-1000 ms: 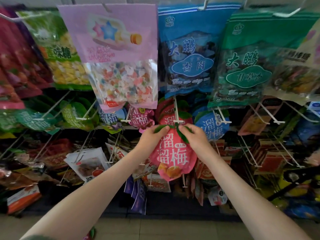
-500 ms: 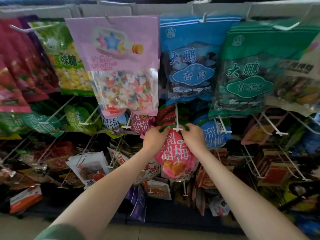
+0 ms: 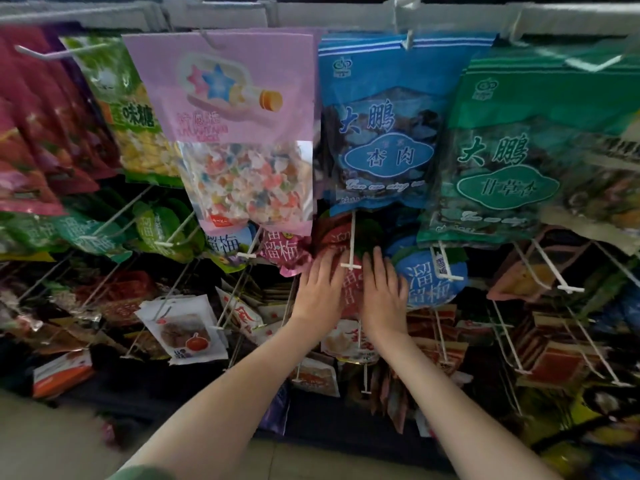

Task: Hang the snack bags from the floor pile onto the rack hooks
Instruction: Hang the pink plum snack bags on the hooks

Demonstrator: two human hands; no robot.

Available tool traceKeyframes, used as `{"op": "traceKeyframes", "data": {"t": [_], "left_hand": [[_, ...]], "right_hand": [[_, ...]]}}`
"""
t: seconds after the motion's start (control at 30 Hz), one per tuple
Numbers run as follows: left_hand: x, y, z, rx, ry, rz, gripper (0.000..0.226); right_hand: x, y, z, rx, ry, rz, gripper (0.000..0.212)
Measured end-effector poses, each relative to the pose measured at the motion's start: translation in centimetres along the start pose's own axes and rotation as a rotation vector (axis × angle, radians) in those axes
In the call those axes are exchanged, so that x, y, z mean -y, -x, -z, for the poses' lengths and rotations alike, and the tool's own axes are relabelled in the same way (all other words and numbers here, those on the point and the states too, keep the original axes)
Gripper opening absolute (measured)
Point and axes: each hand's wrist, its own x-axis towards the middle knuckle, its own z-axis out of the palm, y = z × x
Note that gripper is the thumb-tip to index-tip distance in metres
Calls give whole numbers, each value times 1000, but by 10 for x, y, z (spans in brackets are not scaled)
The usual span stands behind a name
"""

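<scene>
A round red snack bag (image 3: 349, 289) with white characters hangs on a white rack hook (image 3: 352, 244) in the middle row. My left hand (image 3: 320, 289) lies flat on the bag's left side with straight fingers. My right hand (image 3: 382, 292) presses its right side the same way, fingers pointing up. The hook's crossbar tip (image 3: 350, 266) shows between my two hands. Most of the bag is hidden behind my hands. The floor pile is out of view.
Above hang a pink candy bag (image 3: 242, 133), a blue bag (image 3: 384, 126) and a green bag (image 3: 512, 150). A round blue bag (image 3: 429, 278) and a small pink one (image 3: 284, 251) flank the red bag. Lower hooks hold several packets; the floor (image 3: 52, 438) is at lower left.
The red bag went from held in front of the hook to pushed back along it. My fingers released the green top and now lie straight against the bag.
</scene>
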Motion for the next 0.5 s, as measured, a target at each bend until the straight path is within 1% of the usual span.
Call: {"op": "traceKeyframes", "data": {"t": [0.03, 0.1, 0.17, 0.23, 0.33, 0.4, 0.47, 0.5], "left_hand": [[1, 2, -2, 23, -35, 14, 90], [4, 8, -9, 21, -75, 42, 86], [10, 21, -17, 14, -72, 83, 83], [14, 43, -23, 51, -45, 145, 78], [33, 91, -30, 172, 19, 207, 70], [62, 130, -38, 340, 114, 285, 67], [91, 164, -41, 429, 169, 351, 65], [109, 183, -40, 467, 204, 419, 64]], "right_hand": [[1, 3, -3, 14, -9, 3, 90], [4, 10, -9, 10, -40, 31, 88], [11, 23, -16, 12, -94, 71, 86], [25, 41, -25, 54, -152, 112, 81], [56, 78, -45, 246, -276, 163, 69], [83, 97, -54, 378, -345, 251, 64], [106, 105, -61, 494, -363, 345, 60], [122, 107, -66, 559, -366, 390, 59]]}}
